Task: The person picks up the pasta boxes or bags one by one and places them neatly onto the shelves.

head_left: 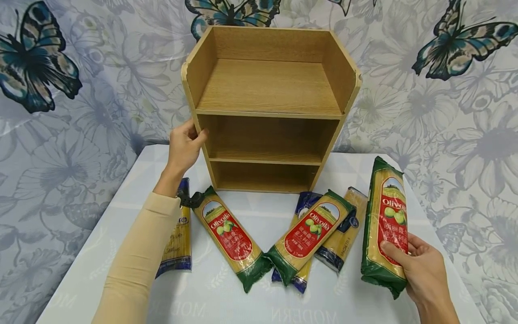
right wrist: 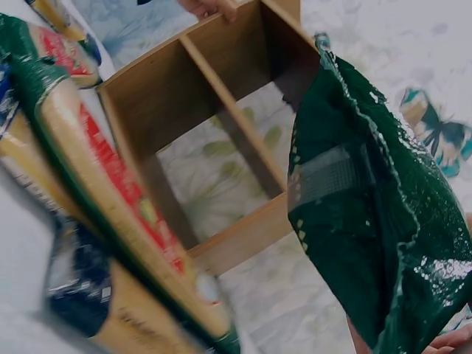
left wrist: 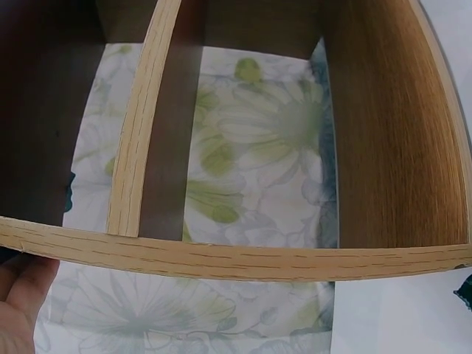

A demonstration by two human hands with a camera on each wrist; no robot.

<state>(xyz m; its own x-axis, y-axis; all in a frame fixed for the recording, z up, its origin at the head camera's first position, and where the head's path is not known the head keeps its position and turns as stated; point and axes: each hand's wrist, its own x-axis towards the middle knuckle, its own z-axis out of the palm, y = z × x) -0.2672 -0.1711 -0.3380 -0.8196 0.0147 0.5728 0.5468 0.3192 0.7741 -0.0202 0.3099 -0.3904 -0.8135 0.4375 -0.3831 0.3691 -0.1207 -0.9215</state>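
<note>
Across the white tabletop (head_left: 218, 288), the left hand (head_left: 184, 146) grips a wooden shelf (head_left: 271, 85) at twelve o'clock, and the right hand (head_left: 425, 265) grasps a green-ended packet (head_left: 388, 220) at four o'clock, which could tip loose because it is held low.

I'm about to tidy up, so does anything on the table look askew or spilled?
Yes, askew: the middle Olivoila packet lies slanted across a blue-ended packet, making a jumbled pile in front of the shelf. I see no spill.
</note>
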